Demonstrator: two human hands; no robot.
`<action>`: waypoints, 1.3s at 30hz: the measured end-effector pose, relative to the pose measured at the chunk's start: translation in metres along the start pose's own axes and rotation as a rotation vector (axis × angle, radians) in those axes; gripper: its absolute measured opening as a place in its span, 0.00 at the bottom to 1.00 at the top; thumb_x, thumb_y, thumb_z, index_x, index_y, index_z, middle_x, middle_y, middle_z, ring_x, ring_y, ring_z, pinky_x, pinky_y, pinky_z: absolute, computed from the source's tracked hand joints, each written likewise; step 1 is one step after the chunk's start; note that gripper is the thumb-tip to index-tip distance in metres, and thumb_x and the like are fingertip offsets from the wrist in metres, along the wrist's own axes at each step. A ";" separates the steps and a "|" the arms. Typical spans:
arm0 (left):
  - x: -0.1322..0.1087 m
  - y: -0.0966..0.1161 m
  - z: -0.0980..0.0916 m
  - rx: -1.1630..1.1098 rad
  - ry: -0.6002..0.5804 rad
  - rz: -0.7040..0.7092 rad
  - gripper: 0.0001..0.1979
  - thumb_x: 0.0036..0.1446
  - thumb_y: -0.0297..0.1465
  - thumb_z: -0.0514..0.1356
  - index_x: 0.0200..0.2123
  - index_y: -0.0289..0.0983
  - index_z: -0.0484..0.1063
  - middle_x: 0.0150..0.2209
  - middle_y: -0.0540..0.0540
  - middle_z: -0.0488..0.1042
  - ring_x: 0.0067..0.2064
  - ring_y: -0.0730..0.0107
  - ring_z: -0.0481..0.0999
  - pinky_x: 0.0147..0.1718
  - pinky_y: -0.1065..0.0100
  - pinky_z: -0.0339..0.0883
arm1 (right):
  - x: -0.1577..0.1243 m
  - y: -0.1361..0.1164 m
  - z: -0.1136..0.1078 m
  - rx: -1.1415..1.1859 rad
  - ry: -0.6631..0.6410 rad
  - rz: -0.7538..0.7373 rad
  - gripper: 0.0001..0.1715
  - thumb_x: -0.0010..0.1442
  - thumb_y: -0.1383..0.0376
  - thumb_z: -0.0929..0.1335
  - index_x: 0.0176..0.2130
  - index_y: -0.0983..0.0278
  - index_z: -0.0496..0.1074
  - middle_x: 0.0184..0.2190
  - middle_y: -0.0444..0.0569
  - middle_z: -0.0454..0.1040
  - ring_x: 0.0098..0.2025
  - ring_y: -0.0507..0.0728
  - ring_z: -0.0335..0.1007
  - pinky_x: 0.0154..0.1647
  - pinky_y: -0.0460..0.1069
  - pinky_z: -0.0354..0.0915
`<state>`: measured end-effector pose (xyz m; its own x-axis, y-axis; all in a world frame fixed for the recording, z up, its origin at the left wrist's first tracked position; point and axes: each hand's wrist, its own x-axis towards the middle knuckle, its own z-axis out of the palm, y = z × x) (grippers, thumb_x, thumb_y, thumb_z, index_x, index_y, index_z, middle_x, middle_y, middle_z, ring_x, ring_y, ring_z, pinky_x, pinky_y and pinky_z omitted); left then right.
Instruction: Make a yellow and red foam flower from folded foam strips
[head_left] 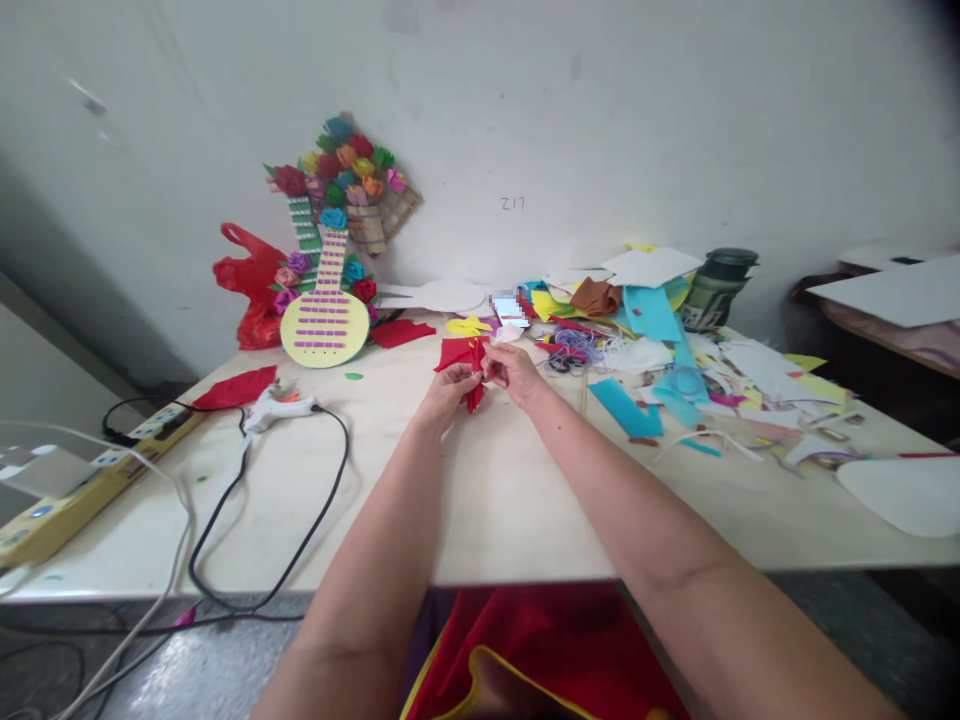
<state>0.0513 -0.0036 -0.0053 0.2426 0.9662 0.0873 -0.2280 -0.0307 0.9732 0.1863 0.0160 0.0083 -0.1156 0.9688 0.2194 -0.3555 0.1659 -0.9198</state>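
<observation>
Left hand (pixel 450 390) and right hand (pixel 514 372) meet on a small red piece (pixel 477 362)

The red piece is at the middle of the pale table (pixel 390 520), pinched from both sides. The left thumb and fingers press together on its left side; the right thumb and forefinger pinch its right edge, with the other fingers curled in. Yellow shows along its folds. The hands hide much of it, so I cannot tell whether the flat red patch (pixel 452 352) just behind belongs to it.

To the left lies a white glue gun (pixel 279 408), its black cord (pixel 345 445) looping toward the near edge, with a yellow power strip (pixel 94 487) farther left. On the far left, a yellow lute-shaped craft (pixel 326 345) leans in front of paper flowers (pixel 346 160), beside a red plastic bag (pixel 251 285). To the right spread blue scraps (pixel 626 408) and purple string (pixel 574 345); a dark green bottle (pixel 716 290) stands at the far right.
</observation>
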 end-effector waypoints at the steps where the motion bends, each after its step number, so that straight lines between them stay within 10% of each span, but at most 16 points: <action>1: 0.000 0.000 0.001 -0.003 0.010 0.003 0.17 0.38 0.34 0.68 0.30 0.33 0.67 0.25 0.49 0.72 0.23 0.77 0.69 0.22 0.74 0.59 | 0.000 0.000 0.000 -0.003 -0.003 0.004 0.19 0.42 0.54 0.71 0.18 0.64 0.62 0.16 0.42 0.66 0.16 0.47 0.57 0.14 0.45 0.40; 26: -0.002 0.003 0.015 -0.308 -0.028 0.139 0.15 0.42 0.28 0.65 0.31 0.35 0.61 0.28 0.45 0.76 0.28 0.68 0.77 0.35 0.66 0.68 | -0.002 -0.011 0.008 0.486 0.094 0.172 0.05 0.53 0.65 0.66 0.28 0.64 0.66 0.21 0.43 0.72 0.14 0.46 0.56 0.11 0.43 0.47; 39: 0.001 -0.004 0.023 -0.343 -0.023 0.150 0.16 0.42 0.28 0.67 0.34 0.34 0.66 0.29 0.47 0.76 0.30 0.70 0.76 0.37 0.66 0.67 | -0.005 -0.019 0.009 0.509 0.129 0.274 0.16 0.57 0.61 0.64 0.22 0.63 0.55 0.13 0.37 0.56 0.13 0.44 0.49 0.10 0.40 0.42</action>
<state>0.0738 -0.0079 -0.0041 0.2024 0.9514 0.2322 -0.5646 -0.0803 0.8214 0.1855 0.0065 0.0271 -0.1636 0.9837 -0.0746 -0.7323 -0.1718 -0.6590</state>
